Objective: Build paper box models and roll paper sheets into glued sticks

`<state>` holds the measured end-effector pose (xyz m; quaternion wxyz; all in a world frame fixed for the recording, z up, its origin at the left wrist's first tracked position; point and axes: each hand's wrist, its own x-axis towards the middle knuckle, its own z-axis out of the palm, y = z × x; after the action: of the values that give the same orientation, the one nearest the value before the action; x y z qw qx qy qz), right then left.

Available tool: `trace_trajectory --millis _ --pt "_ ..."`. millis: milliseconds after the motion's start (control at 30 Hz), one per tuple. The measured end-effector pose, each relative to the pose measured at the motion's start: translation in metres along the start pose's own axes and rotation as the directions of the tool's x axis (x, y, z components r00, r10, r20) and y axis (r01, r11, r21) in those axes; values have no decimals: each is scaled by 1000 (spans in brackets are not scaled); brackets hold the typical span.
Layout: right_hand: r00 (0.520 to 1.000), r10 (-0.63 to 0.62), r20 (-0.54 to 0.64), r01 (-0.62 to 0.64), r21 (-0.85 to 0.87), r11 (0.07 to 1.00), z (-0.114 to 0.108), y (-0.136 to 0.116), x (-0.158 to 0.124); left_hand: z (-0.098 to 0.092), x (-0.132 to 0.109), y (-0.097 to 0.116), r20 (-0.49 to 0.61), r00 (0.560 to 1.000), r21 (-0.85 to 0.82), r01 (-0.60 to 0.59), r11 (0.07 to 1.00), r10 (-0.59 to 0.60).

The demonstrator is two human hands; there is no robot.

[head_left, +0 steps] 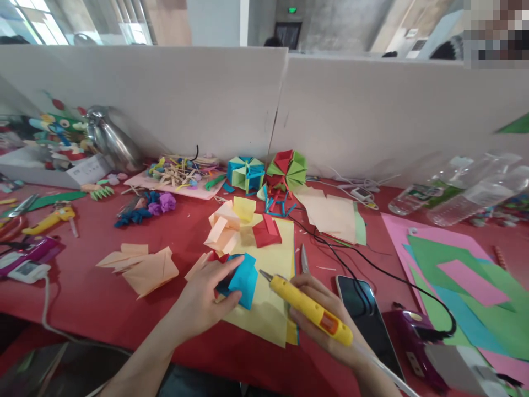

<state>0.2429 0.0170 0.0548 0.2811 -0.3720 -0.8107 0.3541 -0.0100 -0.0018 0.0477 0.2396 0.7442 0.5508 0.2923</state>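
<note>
My left hand [206,298] pinches a folded blue paper piece [243,278] over a yellow sheet [270,275] on the red table [82,292]. My right hand [326,325] grips a yellow glue pen [308,309], its metal tip pointing at the blue piece from the right. Just beyond lie folded peach paper units [223,231], a yellow folded unit [243,208] and a red folded unit [266,230].
A black phone [367,320] and scissors [304,259] lie right of the yellow sheet, with a black cable [372,264] across. Coloured sheets [458,275] fill the right. Two paper balls [268,171], plastic bottles [463,196], a kettle [109,138] and peach folds [142,267] sit around.
</note>
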Motion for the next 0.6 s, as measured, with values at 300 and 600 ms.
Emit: trace_trajectory --millis 300,600 --pt "995 -56 86 52 55 997 13 -1 7 -3 0 6 60 998 12 17 1000 -18" --pt "990 -100 97 100 4 995 15 -2 9 -3 0 6 89 995 -33 35 999 -32"
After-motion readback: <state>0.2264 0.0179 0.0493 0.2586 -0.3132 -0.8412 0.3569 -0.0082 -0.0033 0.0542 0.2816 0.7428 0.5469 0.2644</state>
